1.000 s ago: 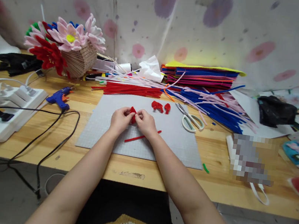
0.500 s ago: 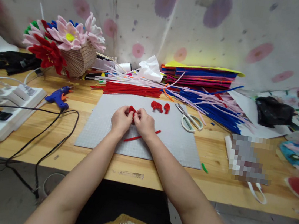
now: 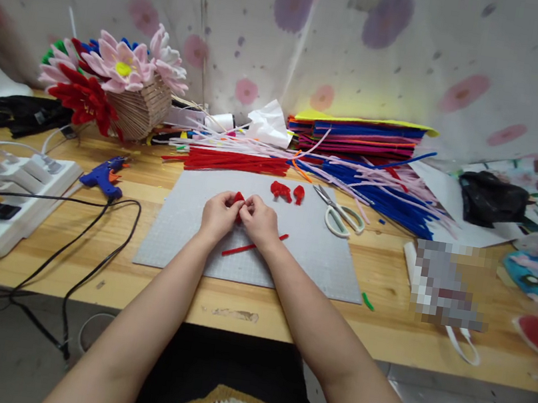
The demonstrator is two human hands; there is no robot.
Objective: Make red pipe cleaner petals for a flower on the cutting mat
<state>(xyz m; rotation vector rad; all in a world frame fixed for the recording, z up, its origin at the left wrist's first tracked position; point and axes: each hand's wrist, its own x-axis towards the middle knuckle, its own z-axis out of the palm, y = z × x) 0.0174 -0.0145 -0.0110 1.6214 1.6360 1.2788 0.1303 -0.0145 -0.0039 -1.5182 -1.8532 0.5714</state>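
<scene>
Over the grey cutting mat (image 3: 182, 242), a small red pipe-cleaner piece (image 3: 239, 198) pokes up between my two hands, mostly covered by fingers. My left hand (image 3: 217, 218) is closed around it. The fingertips of my right hand (image 3: 261, 220) are pinched together at its right side, touching my left fingers. A straight red pipe cleaner (image 3: 240, 250) lies on the mat beneath my right wrist. Farther back on the mat are some red curled pipe-cleaner pieces (image 3: 281, 192), and to their right lie scissors (image 3: 338, 213) with pale handles.
Behind the mat lie red pipe cleaners (image 3: 237, 163) and blue ones (image 3: 381, 195). At left are a blue glue gun (image 3: 103, 178), a white power strip (image 3: 19, 211) with loose cables, and a basket (image 3: 144, 109) of fuzzy flowers. A blurred-out object (image 3: 448, 285) lies at right.
My hands stay at the same spot with the red piece between them; the fingers have shifted only slightly, and less of the piece shows. The whole view has moved a little.
</scene>
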